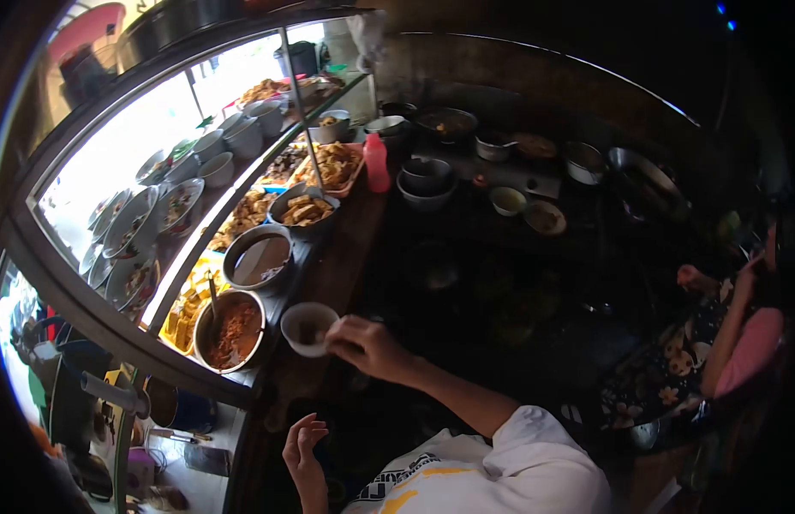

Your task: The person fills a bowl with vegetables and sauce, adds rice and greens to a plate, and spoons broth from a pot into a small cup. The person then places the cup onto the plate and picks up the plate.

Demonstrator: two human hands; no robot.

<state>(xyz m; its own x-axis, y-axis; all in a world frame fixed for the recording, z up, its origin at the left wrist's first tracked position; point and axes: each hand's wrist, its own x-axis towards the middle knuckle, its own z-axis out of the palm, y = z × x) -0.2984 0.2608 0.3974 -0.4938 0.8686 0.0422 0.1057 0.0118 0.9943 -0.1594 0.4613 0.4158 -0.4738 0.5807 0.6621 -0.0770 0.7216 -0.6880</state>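
Observation:
My right hand has its fingers closed on the rim of a small white bowl, which is beside the counter's edge with something dark inside. Lower down, my left hand is raised with its fingers apart, holding nothing. Left of the white bowl stands a metal pot of reddish-brown food with a spoon in it. Behind that pot are a bowl of dark sauce and a bowl of fried pieces.
A glass display case holds stacked bowls and food trays. A pink bottle stands at the counter's far end. Pots and a wok line the dark back surface. At the right sits a person in a pink sleeve.

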